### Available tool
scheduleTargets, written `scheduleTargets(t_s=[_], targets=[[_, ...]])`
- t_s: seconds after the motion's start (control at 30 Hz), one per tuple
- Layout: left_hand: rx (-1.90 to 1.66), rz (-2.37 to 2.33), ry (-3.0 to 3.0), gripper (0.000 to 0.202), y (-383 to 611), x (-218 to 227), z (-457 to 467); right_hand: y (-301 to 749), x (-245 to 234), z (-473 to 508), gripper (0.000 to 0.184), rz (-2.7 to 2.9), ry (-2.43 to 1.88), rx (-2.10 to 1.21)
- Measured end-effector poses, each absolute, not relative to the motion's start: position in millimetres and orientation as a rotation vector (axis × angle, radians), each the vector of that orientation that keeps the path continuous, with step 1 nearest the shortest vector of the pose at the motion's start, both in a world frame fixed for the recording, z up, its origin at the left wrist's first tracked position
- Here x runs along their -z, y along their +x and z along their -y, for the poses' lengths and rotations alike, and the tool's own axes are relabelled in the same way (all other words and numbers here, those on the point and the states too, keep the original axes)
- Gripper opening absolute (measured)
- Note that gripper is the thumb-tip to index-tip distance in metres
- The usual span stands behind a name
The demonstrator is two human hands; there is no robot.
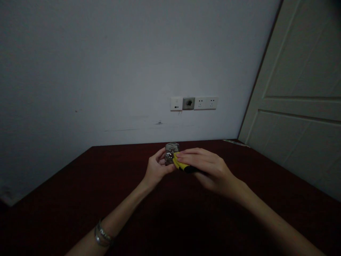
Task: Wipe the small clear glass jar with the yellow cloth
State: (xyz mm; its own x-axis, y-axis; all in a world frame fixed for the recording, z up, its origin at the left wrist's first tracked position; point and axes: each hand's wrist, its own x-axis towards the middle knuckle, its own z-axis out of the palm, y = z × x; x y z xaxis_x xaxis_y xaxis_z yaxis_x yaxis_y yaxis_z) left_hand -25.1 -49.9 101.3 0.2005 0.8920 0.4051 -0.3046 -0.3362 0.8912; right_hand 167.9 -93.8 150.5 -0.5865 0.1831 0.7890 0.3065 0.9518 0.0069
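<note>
Crinkled silver foil packet (pixel 172 154), held up above the glossy dark red tabletop (pixel 112 169), sits gripped in the curled left hand (pixel 157 168); against its right edge, the closed right hand (pixel 210 171) grips a smooth yellow-and-black object (pixel 183 165).

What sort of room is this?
Probably a plain indoor room, maybe an office or study, though that's hard to confirm. It shows a dark red tabletop against a bare white wall, a strip of wall power sockets, and a white panelled door.
</note>
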Motion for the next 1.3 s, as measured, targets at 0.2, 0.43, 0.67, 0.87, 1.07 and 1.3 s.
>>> scheduleTargets(t_s=[0.2,0.43,0.67,0.87,1.07,1.3], targets=[[-1.358,-0.655,1.415,0.078,-22.6,-101.1,55.8,174.7,-144.9,83.2,0.055,2.12,-0.44,0.186],[-1.406,-0.696,1.435,0.082,-22.3,-100.8,51.6,174.5,-152.9,91.3,0.052,2.218,-0.359,0.143],[-1.38,-0.749,1.443,0.085,-21.0,-101.1,53.4,175.8,-156.9,92.2,0.051,2.25,-0.368,0.089],[-1.359,-0.768,1.463,0.092,-19.2,-101.0,56.4,178.2,-155.2,88.4,0.054,2.186,-0.425,0.147],[-1.406,-0.863,1.489,0.093,-18.2,-95.7,50.0,171.8,-157.0,97.7,0.04,2.366,-0.41,0.125],[-1.431,-0.94,1.69,0.088,-20.1,-93.3,51.2,173.8,-146.5,86.5,0.045,2.287,-0.485,0.27]])
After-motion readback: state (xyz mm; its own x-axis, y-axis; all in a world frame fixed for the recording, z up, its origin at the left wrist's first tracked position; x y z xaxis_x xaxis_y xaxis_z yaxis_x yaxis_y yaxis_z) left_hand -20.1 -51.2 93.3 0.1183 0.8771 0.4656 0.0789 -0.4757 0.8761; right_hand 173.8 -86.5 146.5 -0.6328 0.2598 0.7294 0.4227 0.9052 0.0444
